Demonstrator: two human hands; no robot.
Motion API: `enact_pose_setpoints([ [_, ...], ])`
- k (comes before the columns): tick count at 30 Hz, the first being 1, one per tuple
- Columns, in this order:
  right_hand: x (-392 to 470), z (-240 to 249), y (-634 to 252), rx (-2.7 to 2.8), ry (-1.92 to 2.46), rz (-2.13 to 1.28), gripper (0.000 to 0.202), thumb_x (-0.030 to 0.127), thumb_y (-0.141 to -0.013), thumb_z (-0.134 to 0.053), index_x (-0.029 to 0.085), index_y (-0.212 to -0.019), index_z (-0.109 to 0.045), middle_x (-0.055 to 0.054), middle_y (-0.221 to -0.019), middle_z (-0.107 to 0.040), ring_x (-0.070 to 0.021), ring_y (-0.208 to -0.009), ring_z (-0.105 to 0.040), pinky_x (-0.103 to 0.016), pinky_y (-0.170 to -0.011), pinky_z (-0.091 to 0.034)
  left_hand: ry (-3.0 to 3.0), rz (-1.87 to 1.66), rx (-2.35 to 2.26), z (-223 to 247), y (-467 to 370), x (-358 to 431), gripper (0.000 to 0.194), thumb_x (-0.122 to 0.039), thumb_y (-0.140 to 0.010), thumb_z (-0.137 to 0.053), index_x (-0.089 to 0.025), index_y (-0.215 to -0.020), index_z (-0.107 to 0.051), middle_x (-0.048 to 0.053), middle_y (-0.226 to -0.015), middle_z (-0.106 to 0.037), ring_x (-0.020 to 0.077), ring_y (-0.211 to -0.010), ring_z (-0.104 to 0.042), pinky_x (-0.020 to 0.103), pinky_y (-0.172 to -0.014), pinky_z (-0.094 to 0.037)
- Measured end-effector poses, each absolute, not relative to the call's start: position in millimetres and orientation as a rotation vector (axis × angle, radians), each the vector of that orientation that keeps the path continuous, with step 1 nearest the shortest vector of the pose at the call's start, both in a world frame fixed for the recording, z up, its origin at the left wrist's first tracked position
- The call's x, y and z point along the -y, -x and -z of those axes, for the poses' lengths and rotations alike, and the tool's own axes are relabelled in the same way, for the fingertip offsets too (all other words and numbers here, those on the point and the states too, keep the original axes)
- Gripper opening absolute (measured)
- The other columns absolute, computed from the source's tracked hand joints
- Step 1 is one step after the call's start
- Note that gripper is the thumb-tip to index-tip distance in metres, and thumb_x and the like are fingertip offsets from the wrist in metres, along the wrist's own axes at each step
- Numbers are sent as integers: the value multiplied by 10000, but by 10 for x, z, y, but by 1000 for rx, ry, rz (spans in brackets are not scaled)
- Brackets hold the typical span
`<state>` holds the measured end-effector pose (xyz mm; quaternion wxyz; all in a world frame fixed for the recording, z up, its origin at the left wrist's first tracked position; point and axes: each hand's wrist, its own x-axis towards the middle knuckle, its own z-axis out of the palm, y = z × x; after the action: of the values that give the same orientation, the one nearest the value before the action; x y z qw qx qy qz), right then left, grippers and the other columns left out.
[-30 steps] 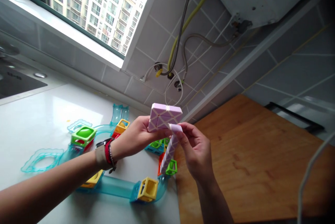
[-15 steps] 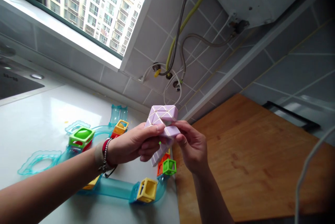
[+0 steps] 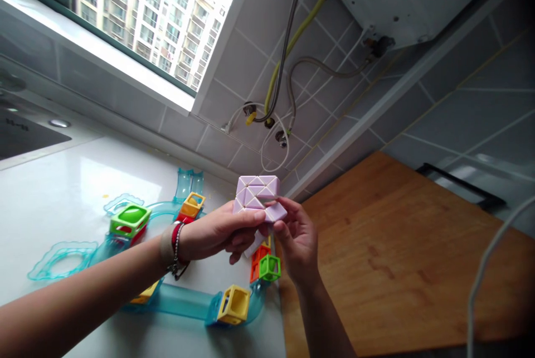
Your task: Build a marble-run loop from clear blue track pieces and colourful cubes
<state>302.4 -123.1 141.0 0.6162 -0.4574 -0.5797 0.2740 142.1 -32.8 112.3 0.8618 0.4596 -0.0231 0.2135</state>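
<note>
A lilac snake-cube puzzle, made of triangular wedges with pale edges, is held up between both hands in front of the counter. My left hand is closed on its lower left side, with the thumb lying across the front face. With thumb and fingers, my right hand pinches the wedge that sticks out at the lower right. A gap shows between that wedge and the upper row. Part of the snake hangs down behind my left fingers and is mostly hidden.
A translucent blue toy track with yellow, green and red-orange cube frames lies on the white counter. To the right is a wooden board. Hoses hang on the tiled wall, and a white cable crosses the far right.
The puzzle has tilted so its front face shows more squarely, and its hanging tail is less visible. My right hand has moved slightly left and down with it.
</note>
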Motion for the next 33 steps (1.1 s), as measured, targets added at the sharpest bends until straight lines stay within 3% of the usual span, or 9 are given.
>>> enact_pose_setpoints([
  [5,1217,-1343,-3131,1376,1118,-752,406,462,-874,-781,240,-1211,-736,-80,-1088,-769,-220,-936,-716,-340,-847,-568,-1186,-510,-10,-1100,-1400,215,430,-546,-896,-696,-120,-845,-683,-51,-450,-472,89,-379,-441,199,-390,-469],
  [9,1172,-1318,-3210,1386,1063,-823,385,456,-840,-812,235,-1151,-758,-87,-1075,-760,-215,-885,-706,-342,-809,-569,-1254,-471,8,-1124,-1369,200,423,-526,-889,-711,-104,-869,-701,-42,-459,-488,103,-406,-480,200,-400,-491],
  [14,1144,-1387,-3220,1470,1022,-883,461,452,-800,-848,234,-1192,-743,-114,-1213,-708,-240,-1006,-696,-354,-846,-569,-1101,-351,92,-1099,-1335,193,407,-544,-848,-744,-146,-820,-667,-58,-470,-447,100,-408,-433,209,-383,-510],
  [19,1238,-1461,-3105,1529,1099,-875,279,450,-904,-737,203,-1034,-739,-51,-907,-719,-185,-802,-683,-307,-758,-569,-947,-245,125,-1034,-1331,111,572,-723,-840,-650,-159,-746,-628,-80,-459,-332,82,-406,-342,185,-363,-459],
  [22,1282,-1486,-3030,1415,1179,-712,264,446,-917,-722,204,-1019,-689,-17,-807,-679,-150,-678,-637,-264,-635,-544,-1047,-404,-89,-1065,-1367,59,563,-717,-830,-676,-156,-843,-623,-32,-638,-521,86,-490,-474,190,-400,-495],
  [25,1272,-1509,-2996,1306,1233,-649,270,436,-926,-715,202,-1048,-661,20,-694,-639,-121,-559,-586,-235,-540,-498,-1221,-853,-337,-1146,-1388,65,550,-525,-825,-796,-213,-1231,-593,74,-1098,-681,174,-826,-695,263,-590,-621],
  [28,1246,-1522,-2972,1243,1260,-628,291,436,-912,-731,195,-1057,-659,32,-658,-625,-113,-519,-568,-228,-504,-484,-1526,-1300,-306,-1210,-1373,139,610,-369,-803,-851,-243,-1350,-610,145,-1438,-595,292,-1261,-626,418,-966,-612],
  [30,1236,-1521,-2941,1246,1251,-646,291,425,-906,-740,189,-1057,-662,32,-656,-626,-110,-522,-571,-225,-504,-485,-1742,-1469,-262,-1216,-1358,201,494,-298,-828,-831,-250,-1301,-697,133,-1467,-604,304,-1342,-581,454,-1109,-528],
  [33,1232,-1507,-2874,1272,1208,-718,270,400,-906,-744,190,-1050,-655,34,-650,-634,-104,-517,-575,-216,-498,-479,-1861,-1585,-319,-1173,-1352,261,392,-255,-891,-761,-264,-1282,-735,94,-1370,-700,275,-1229,-682,416,-1073,-566],
])
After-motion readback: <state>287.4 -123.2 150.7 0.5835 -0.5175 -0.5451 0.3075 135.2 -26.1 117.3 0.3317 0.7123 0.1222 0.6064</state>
